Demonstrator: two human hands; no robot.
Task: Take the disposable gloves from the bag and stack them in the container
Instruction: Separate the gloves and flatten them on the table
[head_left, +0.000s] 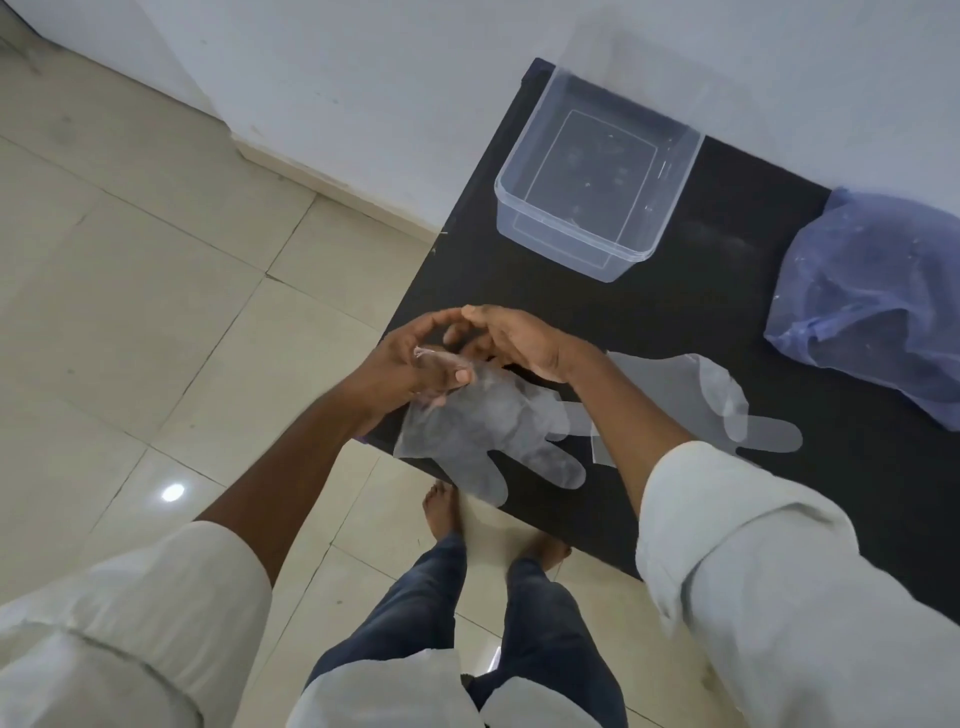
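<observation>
A clear disposable glove (483, 431) hangs from my left hand (415, 358), which pinches its cuff over the near left corner of the black table (701, 322). My right hand (514, 338) is right beside it with its fingers curled at the same cuff; I cannot tell whether it grips it. A second clear glove (722, 400) lies flat on the table, to the right of my right forearm. The clear plastic container (597, 171) stands at the far side of the table with nothing visible inside. The bluish plastic bag (872, 301) lies crumpled at the right edge.
The table stands against a white wall, with its left and near edges dropping to a beige tiled floor. My legs and bare feet stand at the near edge, below the hanging glove.
</observation>
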